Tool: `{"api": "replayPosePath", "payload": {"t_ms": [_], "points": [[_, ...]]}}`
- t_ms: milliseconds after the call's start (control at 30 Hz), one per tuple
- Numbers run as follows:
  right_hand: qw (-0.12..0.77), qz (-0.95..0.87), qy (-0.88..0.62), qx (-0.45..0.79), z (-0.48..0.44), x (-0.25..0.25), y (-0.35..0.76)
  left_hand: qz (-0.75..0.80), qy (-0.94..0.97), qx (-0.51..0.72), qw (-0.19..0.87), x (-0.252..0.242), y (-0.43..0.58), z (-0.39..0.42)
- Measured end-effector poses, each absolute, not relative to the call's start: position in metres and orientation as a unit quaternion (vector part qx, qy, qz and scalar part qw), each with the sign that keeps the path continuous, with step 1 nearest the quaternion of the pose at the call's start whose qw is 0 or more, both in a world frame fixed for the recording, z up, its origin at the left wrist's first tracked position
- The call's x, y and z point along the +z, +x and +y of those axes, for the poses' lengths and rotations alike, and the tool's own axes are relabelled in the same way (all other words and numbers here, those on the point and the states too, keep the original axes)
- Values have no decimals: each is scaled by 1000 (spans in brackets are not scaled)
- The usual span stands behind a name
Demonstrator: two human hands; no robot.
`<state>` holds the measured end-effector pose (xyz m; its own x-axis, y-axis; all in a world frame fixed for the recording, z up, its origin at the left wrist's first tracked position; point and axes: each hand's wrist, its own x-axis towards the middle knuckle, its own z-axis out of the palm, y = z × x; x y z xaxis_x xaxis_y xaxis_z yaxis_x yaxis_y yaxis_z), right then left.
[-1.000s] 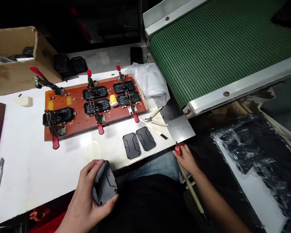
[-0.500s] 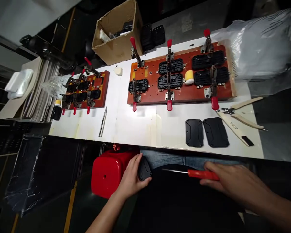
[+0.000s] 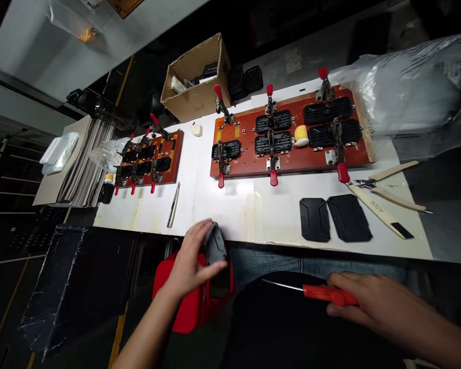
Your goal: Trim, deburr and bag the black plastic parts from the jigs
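Note:
My left hand [image 3: 190, 259] grips a black plastic housing [image 3: 215, 246] at the near edge of the white table [image 3: 230, 210], above a red stool [image 3: 194, 302]. My right hand [image 3: 376, 305] is closed round the red handle of a screwdriver [image 3: 322, 292], its thin shaft pointing left over my lap. Two flat black covers [image 3: 334, 219] lie on the table ahead of the right hand. Behind them a red-brown clamping jig [image 3: 292, 134] holds several black parts under red-handled toggle clamps, with a yellow roll [image 3: 300, 135] in its middle.
A smaller jig [image 3: 148, 159] lies at the left, tweezers [image 3: 173, 205] beside it. A cardboard box [image 3: 195, 79] stands at the back, clear plastic bags [image 3: 411, 87] at the right. Cream-handled pliers [image 3: 388, 192] lie near the covers. Stacked sheets [image 3: 77, 164] sit far left.
My left hand has lifted the black housing from beside the stool up to the table's edge. The view has shifted slightly. The right hand keeps the screwdriver over my lap.

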<state>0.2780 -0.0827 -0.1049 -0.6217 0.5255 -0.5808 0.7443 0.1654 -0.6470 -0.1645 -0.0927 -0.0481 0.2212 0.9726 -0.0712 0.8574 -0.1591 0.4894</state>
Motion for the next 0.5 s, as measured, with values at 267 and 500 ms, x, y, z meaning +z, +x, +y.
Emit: {"api": "replayPosePath", "payload": {"t_ms": [267, 500], "points": [[80, 773, 436, -453, -77, -86, 272, 477, 856, 114, 165, -68, -118, -2], [119, 810, 400, -413, -65, -80, 256, 377, 878, 144, 259, -93, 26, 17]]}}
